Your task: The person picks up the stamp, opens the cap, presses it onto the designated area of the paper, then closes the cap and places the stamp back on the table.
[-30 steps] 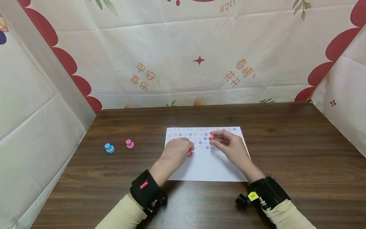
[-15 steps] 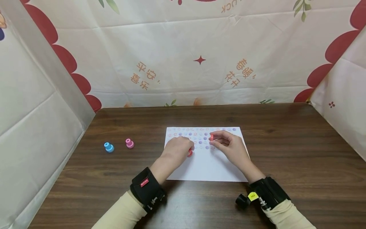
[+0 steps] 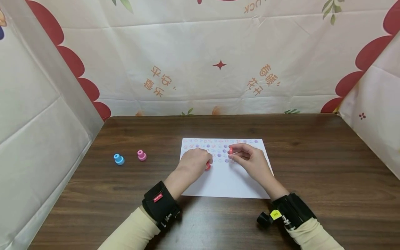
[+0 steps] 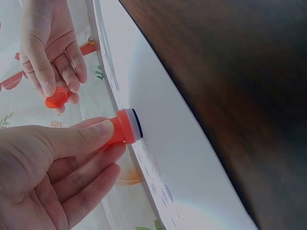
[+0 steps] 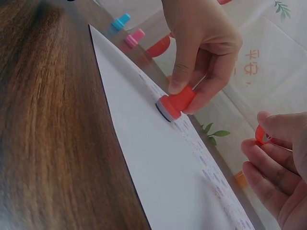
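My left hand [image 3: 193,162] pinches a red toy stamp [image 5: 178,101] between thumb and fingers. The stamp is tilted, and its pale collar and dark stamping face [image 4: 137,123] point toward the white paper [image 3: 223,180]; it looks just above the sheet, though contact is hard to judge. To the right, my right hand [image 3: 251,159] holds a small red cap [image 4: 57,98] between thumb and fingertips, raised over the printed part of the paper. Rows of small purple, blue and red prints [image 3: 219,155] fill the sheet's far half, partly hidden by both hands.
A blue stamp [image 3: 118,159] and a pink stamp [image 3: 142,155] stand on the brown wooden table [image 3: 103,201], left of the paper. A patterned white cloth [image 3: 200,48] hangs behind the table and along its sides.
Both hands hold nearly still, with the stamp and the cap in the same grips. Only a slight shift of the head view shows.
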Demonstrator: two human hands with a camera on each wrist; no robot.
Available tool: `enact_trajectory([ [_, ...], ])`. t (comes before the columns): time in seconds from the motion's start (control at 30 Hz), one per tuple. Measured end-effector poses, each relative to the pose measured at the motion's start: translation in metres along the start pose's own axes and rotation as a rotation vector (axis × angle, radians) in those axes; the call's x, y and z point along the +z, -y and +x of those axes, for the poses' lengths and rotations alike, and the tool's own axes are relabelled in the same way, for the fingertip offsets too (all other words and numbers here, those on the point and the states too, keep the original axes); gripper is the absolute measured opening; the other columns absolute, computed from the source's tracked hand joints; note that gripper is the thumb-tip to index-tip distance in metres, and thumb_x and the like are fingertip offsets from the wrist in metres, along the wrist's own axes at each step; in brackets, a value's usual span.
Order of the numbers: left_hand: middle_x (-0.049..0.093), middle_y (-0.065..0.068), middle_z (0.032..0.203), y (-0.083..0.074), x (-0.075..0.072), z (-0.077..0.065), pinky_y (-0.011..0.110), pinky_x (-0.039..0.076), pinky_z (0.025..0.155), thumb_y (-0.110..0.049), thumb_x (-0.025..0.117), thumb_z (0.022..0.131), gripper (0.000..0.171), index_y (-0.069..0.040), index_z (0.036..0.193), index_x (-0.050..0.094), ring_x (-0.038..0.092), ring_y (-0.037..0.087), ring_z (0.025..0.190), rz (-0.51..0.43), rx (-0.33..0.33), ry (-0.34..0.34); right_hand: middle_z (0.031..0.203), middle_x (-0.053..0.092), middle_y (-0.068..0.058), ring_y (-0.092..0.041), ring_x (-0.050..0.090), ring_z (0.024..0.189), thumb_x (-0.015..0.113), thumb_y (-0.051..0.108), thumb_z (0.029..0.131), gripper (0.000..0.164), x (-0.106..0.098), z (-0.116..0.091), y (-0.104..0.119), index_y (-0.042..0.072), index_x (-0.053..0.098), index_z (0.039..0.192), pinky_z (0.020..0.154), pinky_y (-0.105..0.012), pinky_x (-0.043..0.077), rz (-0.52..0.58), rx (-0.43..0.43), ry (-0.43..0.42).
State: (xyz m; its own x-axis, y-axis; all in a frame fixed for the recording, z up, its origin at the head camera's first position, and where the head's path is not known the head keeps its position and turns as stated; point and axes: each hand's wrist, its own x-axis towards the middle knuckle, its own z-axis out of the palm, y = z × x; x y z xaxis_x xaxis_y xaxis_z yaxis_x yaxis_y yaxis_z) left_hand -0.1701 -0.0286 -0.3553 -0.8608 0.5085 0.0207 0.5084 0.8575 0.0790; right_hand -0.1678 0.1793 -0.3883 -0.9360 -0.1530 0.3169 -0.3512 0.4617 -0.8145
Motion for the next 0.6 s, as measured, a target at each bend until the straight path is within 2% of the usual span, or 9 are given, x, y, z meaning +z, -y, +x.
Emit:
enact_trajectory([
  [0.37,0.075,0.002,0.099,-0.0003,-0.0009,0.0006,0.029,0.059,0.075,-0.011,0.079,0.077,0.026,-0.017,0.102,0.076,0.063,0.015,0.076,-0.001,0.0,0.002,0.092,0.072,-0.014,-0.016,0.068,0.077,0.074,0.011,0.082,0.03,0.0009,-0.0003,-0.0006,0.0,0.067,0.109,0.064,-0.006,0.052,0.012,0.004,0.008],
  [0.6,0.075,0.003,0.099,-0.0001,-0.0015,0.0001,0.028,0.059,0.075,-0.011,0.079,0.077,0.025,-0.017,0.101,0.076,0.063,0.015,0.077,-0.017,-0.006,-0.001,0.093,0.073,-0.01,-0.012,0.067,0.077,0.074,0.011,0.082,0.03,0.001,-0.0005,-0.0007,0.001,0.067,0.109,0.065,-0.006,0.052,0.005,0.009,0.012],
])
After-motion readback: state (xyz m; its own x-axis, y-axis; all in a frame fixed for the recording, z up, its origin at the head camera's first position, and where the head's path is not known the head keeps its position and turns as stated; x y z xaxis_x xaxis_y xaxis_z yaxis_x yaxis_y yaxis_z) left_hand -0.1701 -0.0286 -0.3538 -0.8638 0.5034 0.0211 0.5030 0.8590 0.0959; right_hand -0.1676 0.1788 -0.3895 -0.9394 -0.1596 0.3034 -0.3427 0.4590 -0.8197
